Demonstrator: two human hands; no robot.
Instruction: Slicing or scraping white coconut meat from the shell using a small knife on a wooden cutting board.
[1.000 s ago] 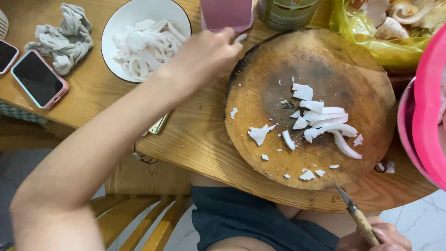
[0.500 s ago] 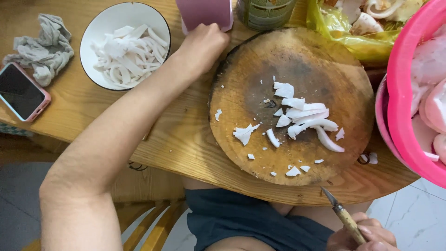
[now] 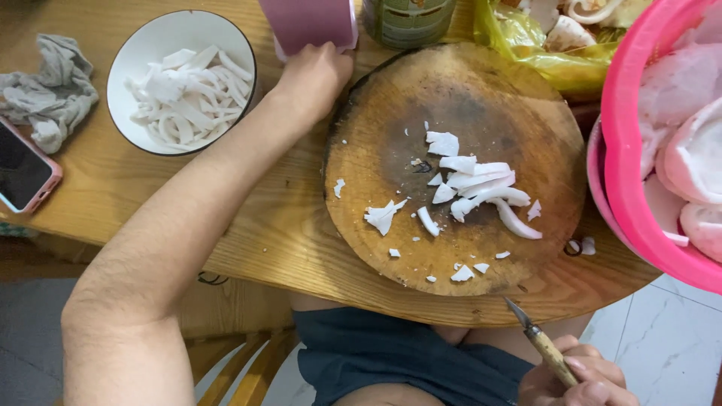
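Left hand: the left hand [image 3: 314, 75] lies at the far edge of the surface [image 3: 248, 225], fingers curled against the base of a pink container [image 3: 308, 22]; whether it grips or only touches, cannot tell.
Right hand: the right hand [image 3: 579, 380] sits below the near edge of the surface, over the lap, fingers pressed together around the wooden handle of a small knife [image 3: 538, 340].
Knife: blade tip points up toward the near rim of the cutting board, just short of it, apart from the food.
Cutting board: round wooden cutting board [image 3: 455, 165], dark and worn, sits toward the right half of the surface, reaching close to its near edge.
White pieces: white strips and chips [image 3: 481, 192] lie clustered right of the board's centre; smaller crumbs are scattered toward its near rim.
Bowl: white bowl [image 3: 120, 83] with a dark rim, near the far left corner of the surface, holds white sliced strips.
Cloth: grey crumpled cloth [image 3: 49, 94] just left of the bowl.
Phone: phone [image 3: 22, 177] in a pink case at the left edge, screen dark.
Basin: pink basin [image 3: 624, 150] at the right edge holds large white chunks.
Bag: yellow plastic bag [image 3: 541, 53] at the far right, beside a green can [image 3: 406, 21].
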